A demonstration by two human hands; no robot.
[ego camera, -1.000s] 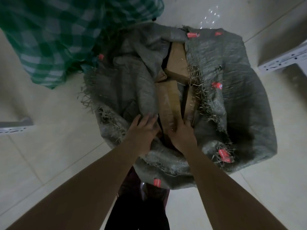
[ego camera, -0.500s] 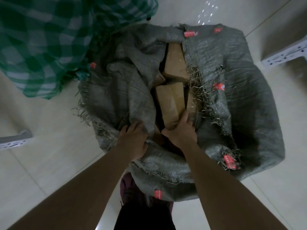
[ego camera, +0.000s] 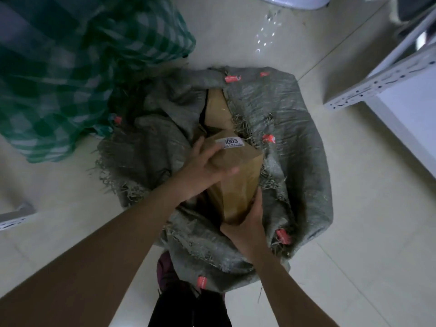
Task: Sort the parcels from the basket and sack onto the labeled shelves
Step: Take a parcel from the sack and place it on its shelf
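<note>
Here we hold a brown parcel (ego camera: 236,182) upright over the open mouth of the grey woven sack (ego camera: 295,166), which lies on the pale tiled floor (ego camera: 354,256). Our left hand (ego camera: 200,168) wraps over the parcel's upper left corner, thumb across the near face and fingers curled round the top edge. Our right hand (ego camera: 247,230) cups the parcel's lower end from below, fingers curled up its right side, so both hands are clamped on it. A white label (ego camera: 230,142) reading "003" sits on the parcel's top face, just beyond our left fingers. Deeper in the sack, beyond the held parcel, a second brown parcel (ego camera: 218,112) shows through the opening, partly hidden by the sack's frayed edge. Small red tags (ego camera: 269,138) dot the sack's cloth. Left of the sack, and touching its far left edge, a green checked bag (ego camera: 70,67) slumps on the floor. Right of the sack, well apart from it, stands the corner of a white metal shelf frame (ego camera: 377,83). Near the sack's closest edge we see our dark shoe (ego camera: 165,272).
</note>
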